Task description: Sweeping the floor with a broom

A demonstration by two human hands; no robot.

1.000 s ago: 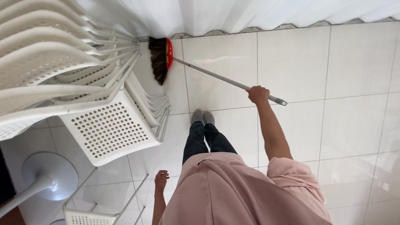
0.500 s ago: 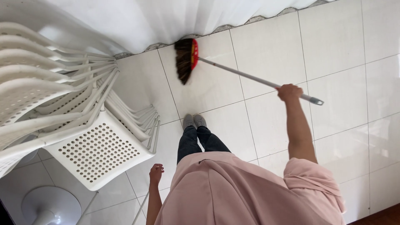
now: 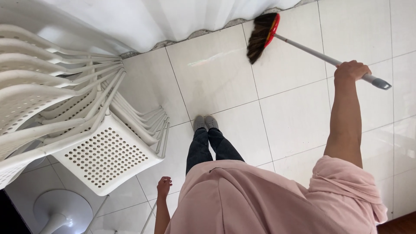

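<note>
From the head camera we look straight down at ourselves, and our right hand (image 3: 352, 70) is closed in a fist around the grey handle of the broom (image 3: 303, 45), close to its capped end. The handle's long axis runs from that hand up and to the left in the picture, away from our body, ending in the dark bristle head with its red cap, which meets the white floor tiles (image 3: 216, 73) just short of the white curtain (image 3: 173, 17) hem. So the broom lies ahead of us and on the right arm's side. Our left hand (image 3: 164, 186) hangs low by the hip with fingers loosely curled, holding nothing, well apart from the broom and nearest the stack of white perforated chairs (image 3: 86, 134).
</note>
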